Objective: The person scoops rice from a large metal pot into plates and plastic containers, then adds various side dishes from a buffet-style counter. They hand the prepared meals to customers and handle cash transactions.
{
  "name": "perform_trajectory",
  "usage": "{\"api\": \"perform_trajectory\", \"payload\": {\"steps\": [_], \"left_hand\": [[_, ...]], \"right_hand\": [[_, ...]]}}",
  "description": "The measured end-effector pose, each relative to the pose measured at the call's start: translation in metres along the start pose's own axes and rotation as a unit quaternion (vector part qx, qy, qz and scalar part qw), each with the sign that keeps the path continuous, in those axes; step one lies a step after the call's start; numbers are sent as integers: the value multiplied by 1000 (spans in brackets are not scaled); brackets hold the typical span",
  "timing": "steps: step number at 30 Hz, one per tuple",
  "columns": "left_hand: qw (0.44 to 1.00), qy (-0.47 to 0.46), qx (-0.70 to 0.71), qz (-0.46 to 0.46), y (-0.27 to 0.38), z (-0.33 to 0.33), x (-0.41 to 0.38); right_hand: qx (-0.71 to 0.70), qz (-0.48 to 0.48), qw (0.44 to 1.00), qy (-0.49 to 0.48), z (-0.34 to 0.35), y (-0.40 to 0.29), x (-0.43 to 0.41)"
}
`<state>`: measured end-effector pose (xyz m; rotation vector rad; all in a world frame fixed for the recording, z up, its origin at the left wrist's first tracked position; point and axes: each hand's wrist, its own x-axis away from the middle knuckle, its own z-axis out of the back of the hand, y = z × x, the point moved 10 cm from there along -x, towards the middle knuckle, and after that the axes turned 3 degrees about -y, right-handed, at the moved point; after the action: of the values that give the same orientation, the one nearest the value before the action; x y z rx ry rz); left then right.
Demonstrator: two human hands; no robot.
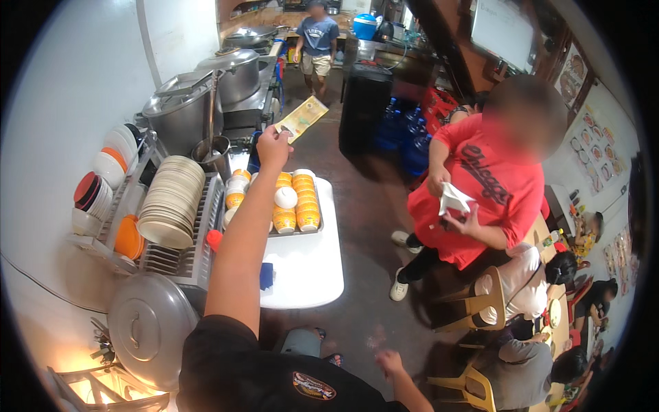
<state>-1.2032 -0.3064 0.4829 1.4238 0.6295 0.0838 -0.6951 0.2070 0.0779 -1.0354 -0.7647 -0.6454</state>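
Observation:
My left hand (275, 147) is raised on an outstretched arm, its fingers closed on the lower end of a yellowish banknote (302, 118). Below that arm, a tray of stacked orange-and-white bowls (307, 206) rests on a white table (309, 268), one white rounded piece lying on top. At the lower right, my right hand (389, 362) hangs over the floor with its fingers partly curled; whether it holds anything cannot be told. A person in a red shirt (484, 180) stands at the right with a white cloth or paper (455, 199) in their hands.
To the left stand a metal dish rack (172, 262) with stacked plates (172, 201), large metal pots (180, 113) and a big round lid (149, 329). Another person (316, 38) is at the back. Seated people and yellow chairs (476, 386) line the right, with blue water jugs (412, 144) behind.

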Motion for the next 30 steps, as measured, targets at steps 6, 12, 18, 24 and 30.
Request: {"api": "perform_trajectory", "payload": {"steps": [6,12,18,24,30], "left_hand": [[995,8,-91,37,-22,-16,-45],[998,16,-44,37,-65,-30,-95],[999,11,-20,50,-102,-28,-113],[999,28,8,37,-119,-20,-133],[998,46,-35,-12,-119,-12,-130]], "right_hand": [[40,-64,995,66,3,155,-10],[-98,-80,981,149,2,71,16],[-127,-23,975,181,-22,26,21],[-229,25,958,172,-30,1,4],[-264,-7,950,169,-52,-6,46]]}}
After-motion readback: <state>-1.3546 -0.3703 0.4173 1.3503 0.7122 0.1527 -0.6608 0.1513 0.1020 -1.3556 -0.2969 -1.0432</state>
